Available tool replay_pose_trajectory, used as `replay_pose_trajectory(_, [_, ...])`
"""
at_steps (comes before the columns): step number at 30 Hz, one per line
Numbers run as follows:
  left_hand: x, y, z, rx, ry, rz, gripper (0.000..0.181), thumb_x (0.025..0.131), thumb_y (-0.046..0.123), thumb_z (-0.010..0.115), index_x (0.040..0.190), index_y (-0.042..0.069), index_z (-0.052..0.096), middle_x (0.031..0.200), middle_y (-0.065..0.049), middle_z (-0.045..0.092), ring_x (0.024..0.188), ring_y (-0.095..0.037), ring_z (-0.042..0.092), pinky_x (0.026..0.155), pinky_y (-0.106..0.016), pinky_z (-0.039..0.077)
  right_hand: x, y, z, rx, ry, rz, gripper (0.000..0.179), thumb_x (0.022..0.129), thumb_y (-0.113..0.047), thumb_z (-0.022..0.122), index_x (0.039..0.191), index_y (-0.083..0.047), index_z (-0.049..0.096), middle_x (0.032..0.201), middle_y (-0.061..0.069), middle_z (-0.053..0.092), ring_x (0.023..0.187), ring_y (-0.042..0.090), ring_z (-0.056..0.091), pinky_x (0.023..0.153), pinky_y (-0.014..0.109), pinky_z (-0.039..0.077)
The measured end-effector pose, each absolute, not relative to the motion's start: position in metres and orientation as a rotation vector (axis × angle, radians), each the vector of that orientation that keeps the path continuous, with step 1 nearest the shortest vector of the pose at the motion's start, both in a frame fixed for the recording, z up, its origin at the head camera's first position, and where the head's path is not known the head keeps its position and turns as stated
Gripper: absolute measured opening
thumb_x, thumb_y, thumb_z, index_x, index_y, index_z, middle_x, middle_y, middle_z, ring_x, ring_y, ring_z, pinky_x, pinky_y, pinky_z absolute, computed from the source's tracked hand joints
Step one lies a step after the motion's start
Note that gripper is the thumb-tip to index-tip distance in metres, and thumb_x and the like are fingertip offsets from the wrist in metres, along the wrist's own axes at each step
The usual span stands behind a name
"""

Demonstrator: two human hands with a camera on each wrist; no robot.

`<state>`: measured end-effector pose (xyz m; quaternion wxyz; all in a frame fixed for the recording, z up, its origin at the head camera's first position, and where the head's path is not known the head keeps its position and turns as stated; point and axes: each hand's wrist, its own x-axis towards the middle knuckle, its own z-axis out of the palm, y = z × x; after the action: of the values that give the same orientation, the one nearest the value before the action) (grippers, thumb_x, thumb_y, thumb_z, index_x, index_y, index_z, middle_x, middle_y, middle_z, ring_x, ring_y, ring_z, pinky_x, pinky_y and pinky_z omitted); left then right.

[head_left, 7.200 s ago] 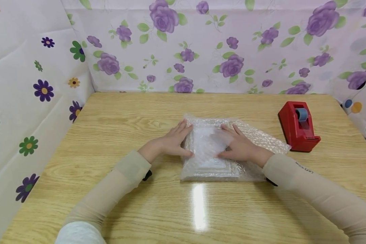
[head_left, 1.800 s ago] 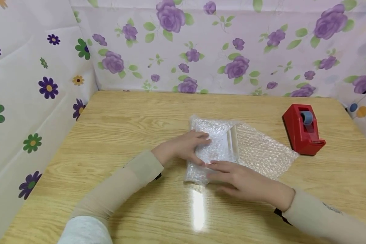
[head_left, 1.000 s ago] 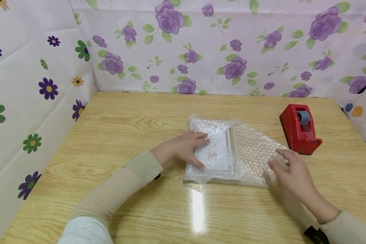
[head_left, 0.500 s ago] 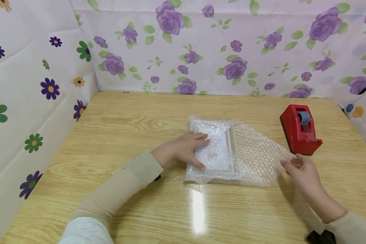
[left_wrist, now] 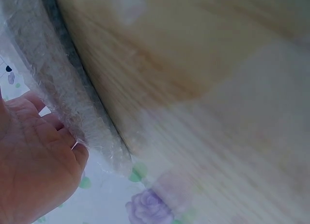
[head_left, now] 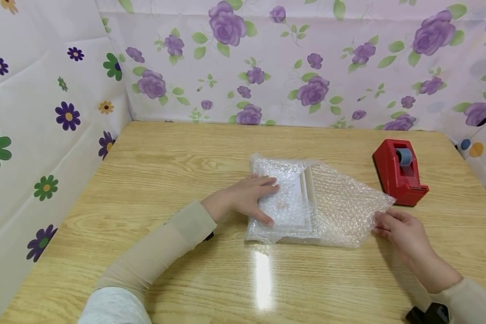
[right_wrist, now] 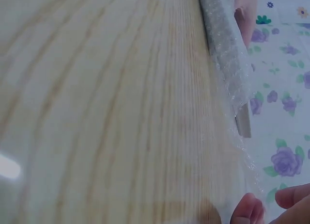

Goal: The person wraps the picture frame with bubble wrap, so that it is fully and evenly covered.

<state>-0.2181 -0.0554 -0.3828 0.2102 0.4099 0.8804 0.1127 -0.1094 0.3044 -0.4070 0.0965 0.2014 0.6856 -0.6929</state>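
A pale picture frame [head_left: 309, 191] lies flat on the table, partly covered by a sheet of bubble wrap [head_left: 342, 202]. Its right border shows past the folded layer, and the rest of the sheet spreads rightward to a pointed corner. My left hand [head_left: 249, 196] rests on the frame's wrapped left side with fingers spread. Over at the sheet's right edge, my right hand [head_left: 407, 234] pinches the wrap between thumb and fingers. In the left wrist view the wrap's thick side [left_wrist: 63, 83] runs alongside the palm.
A red tape dispenser [head_left: 398, 173] with a blue-cored roll stands just beyond the wrap's right corner. Floral sheets [head_left: 267, 63] hang behind and at both sides of the wooden table [head_left: 178, 157].
My right hand has left the frame's near edge, swung right and taken hold of the wrap's right edge. My left hand has stayed on the frame since about two seconds ago.
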Motion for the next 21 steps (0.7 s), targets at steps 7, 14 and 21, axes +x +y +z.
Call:
replay_pose_trajectory(7, [-0.217,-0.055,-0.383,1.139,2.452,0.299,0.096,0.077,0.057,0.069,0.151,0.014,0.025,0.160,-0.006,0.012,0.147,-0.022,0.008,0.121,-0.037,-0.002,-0.113,0.304,-0.408,0.561,1.903,-2.075,0.014,0.093,-0.025,0.060,0.082,-0.031,0.067,0.084,-0.017,0.064,0.079,-0.003,0.062,0.071,0.015,0.055])
replay_pose_trajectory(14, [-0.216,-0.055,-0.383,1.134,2.458,0.288,0.097,0.077,0.058,0.068,0.151,0.015,0.023,0.160,-0.006,0.011,0.148,-0.023,0.007,0.120,-0.037,-0.002,-0.118,0.296,-0.403,0.430,1.750,-2.147,0.025,0.099,-0.019,0.050,0.123,-0.012,0.048,0.093,-0.014,0.069,0.088,0.001,0.066,0.077,0.021,0.057])
replay_pose_trajectory(21, [-0.216,-0.055,-0.383,1.131,2.469,0.272,0.097,0.077,0.060,0.067,0.152,0.016,0.023,0.160,-0.005,0.011,0.148,-0.022,0.007,0.121,-0.037,-0.002,-0.118,0.289,-0.395,0.400,1.667,-2.245,0.036,0.098,-0.020,0.052,0.131,-0.008,0.043,0.097,-0.012,0.070,0.092,0.003,0.067,0.078,0.024,0.057])
